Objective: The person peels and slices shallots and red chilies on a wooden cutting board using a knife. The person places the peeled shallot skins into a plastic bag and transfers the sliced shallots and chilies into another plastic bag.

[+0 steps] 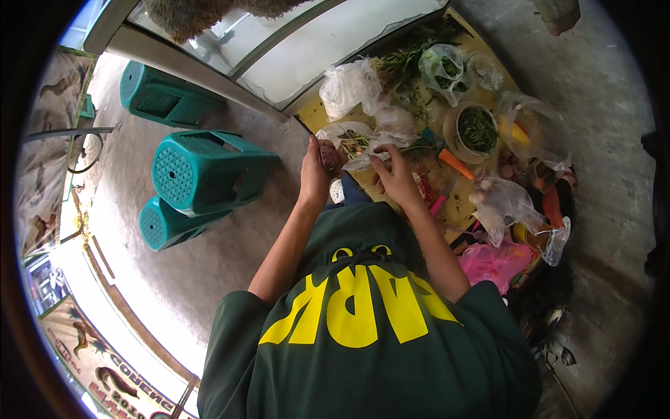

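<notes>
My left hand (315, 173) is closed around a purple-red bulb (331, 158), which looks like an onion. To its right, my right hand (397, 175) hovers with fingers bent and apart, and nothing shows between them. Its fingertips are close to the rim of a clear plastic bag (361, 164); whether they touch is unclear. Vegetable scraps (353, 142) lie in that bag. Beside the right hand are red chillies (424, 188) and a knife with a pink handle (437, 205), on a yellow tabletop (460, 201).
A carrot (456, 163) lies against a white tub of cut greens (477, 131). Plastic bags (350, 89) and a bag of garlic (489, 194) crowd the table. A pink bag (494, 262) sits near my right elbow. Teal plastic stools (209, 170) stand at left, beside a glass-panelled cabinet (335, 52).
</notes>
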Demonstrator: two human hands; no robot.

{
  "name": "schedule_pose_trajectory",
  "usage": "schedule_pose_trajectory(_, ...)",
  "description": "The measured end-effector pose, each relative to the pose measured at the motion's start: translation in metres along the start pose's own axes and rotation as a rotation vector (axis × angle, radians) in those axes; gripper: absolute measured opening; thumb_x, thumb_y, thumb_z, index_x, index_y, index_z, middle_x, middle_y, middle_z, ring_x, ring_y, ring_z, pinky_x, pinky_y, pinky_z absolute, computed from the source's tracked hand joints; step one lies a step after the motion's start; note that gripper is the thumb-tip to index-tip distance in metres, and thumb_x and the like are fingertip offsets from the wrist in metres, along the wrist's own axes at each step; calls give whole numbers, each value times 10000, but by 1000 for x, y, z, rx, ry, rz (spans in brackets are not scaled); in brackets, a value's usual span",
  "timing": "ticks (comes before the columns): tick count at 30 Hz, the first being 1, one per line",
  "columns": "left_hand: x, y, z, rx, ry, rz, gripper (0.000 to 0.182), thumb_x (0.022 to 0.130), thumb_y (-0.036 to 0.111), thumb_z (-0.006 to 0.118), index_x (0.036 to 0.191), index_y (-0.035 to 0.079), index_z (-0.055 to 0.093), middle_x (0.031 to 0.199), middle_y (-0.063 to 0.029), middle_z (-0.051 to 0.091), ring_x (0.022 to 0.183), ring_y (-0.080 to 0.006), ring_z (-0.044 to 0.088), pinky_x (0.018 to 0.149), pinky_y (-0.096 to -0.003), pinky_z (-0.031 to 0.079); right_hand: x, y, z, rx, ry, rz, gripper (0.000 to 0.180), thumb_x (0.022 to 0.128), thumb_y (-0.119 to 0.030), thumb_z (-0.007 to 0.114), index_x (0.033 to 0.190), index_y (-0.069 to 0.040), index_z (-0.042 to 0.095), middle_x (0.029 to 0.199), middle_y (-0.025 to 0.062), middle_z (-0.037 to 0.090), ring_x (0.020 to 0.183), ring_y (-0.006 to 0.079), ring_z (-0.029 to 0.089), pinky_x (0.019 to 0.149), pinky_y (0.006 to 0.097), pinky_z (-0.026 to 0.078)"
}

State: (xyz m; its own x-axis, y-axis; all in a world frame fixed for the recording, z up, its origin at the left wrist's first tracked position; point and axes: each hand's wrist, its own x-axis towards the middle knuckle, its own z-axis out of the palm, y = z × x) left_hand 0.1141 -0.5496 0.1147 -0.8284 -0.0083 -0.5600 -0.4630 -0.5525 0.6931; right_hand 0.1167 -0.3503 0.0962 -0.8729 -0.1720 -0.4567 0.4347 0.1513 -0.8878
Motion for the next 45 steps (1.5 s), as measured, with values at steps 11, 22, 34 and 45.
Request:
schedule_pose_trajectory(11,-11,-8,5,70,-85,81,280,1060,373,530,1123,106,474,888,-63,614,738,-143,565,643,-307,478,4,20,2,-267,-32,-127,302,1044,-246,565,1304,-103,617,664,69,580,596,148,573,575,356,448)
schedule_pose_trajectory(22,-13,-12,13,195,-94,93,334,1070,295,557,1253,16,556,896,-66,688,603,-60,485,560,-231,435,-6,-19,-12,45,-131,-29,361,1027,-222,516,1278,-23,682,622,-43,487,542,40,436,513,255,358)
schedule_pose_trajectory(34,-14,-18,14,-29,-70,79,529,1080,579,326,1017,104,551,686,64,352,578,-67,319,512,-262,253,-14,-60,8,-344,-77,-382,453,1018,-358,604,1388,-96,589,1041,217,741,928,342,750,768,418,561)
schedule_pose_trajectory(45,-1,-46,21,-156,-46,123,500,1054,479,400,1235,35,539,1184,-166,656,1041,-284,666,875,-412,562,-26,-58,24,-253,-9,-484,434,1045,-233,583,1425,-26,573,1141,179,747,1003,179,731,825,325,558)
